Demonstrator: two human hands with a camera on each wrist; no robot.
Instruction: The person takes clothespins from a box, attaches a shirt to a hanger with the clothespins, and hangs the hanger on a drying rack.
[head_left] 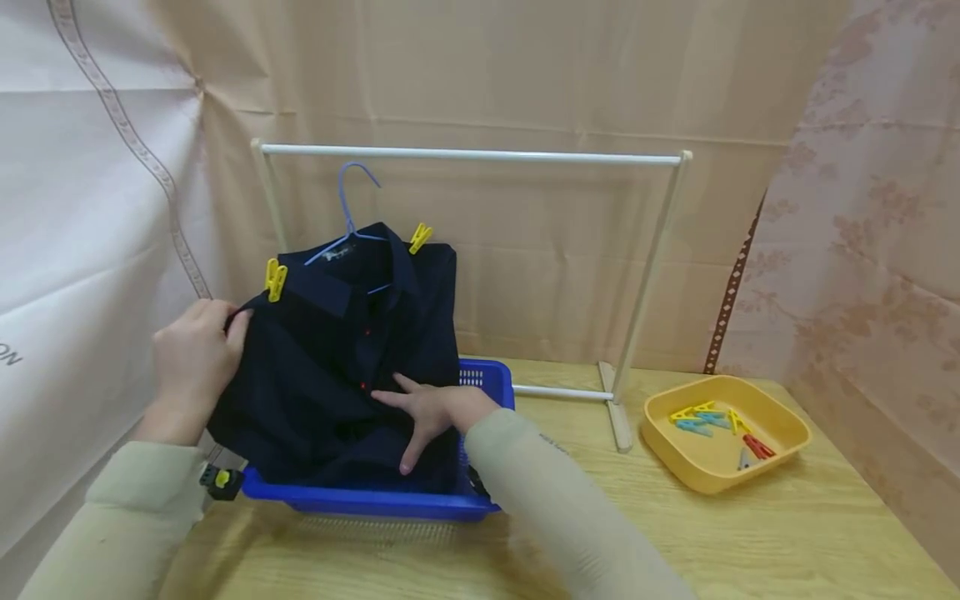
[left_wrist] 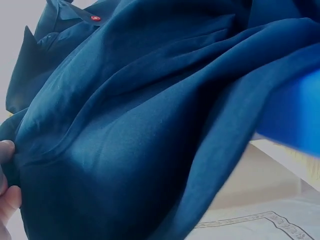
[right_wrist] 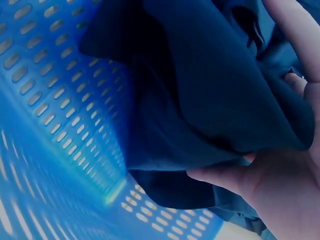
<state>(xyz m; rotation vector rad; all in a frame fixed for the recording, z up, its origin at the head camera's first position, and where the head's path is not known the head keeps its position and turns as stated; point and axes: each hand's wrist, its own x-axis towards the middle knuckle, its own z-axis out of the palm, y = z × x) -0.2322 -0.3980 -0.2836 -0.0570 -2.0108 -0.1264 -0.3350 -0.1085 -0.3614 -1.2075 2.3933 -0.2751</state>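
Note:
A dark navy shirt [head_left: 330, 367] with red buttons sits on a blue hanger [head_left: 347, 196], its lower part in a blue basket [head_left: 375, 502]. Yellow clothespins [head_left: 275, 281] clip both shoulders. At the left shoulder edge my left hand [head_left: 197, 350] pinches the cloth between thumb and fingers; its fingertips [left_wrist: 10, 200] show at the border of the left wrist view. My right hand [head_left: 429, 410] rests against the shirt front with its fingers spread. In the right wrist view, folds partly hide the fingers of that hand.
Behind the basket stands a white drying rack [head_left: 472, 154]; the hanger hook is apart from its bar. To the right, a yellow tray [head_left: 675, 467] holds several yellow, blue and red clothespins [head_left: 757, 447]. Fabric walls [head_left: 870, 250] enclose the wooden table [head_left: 585, 492].

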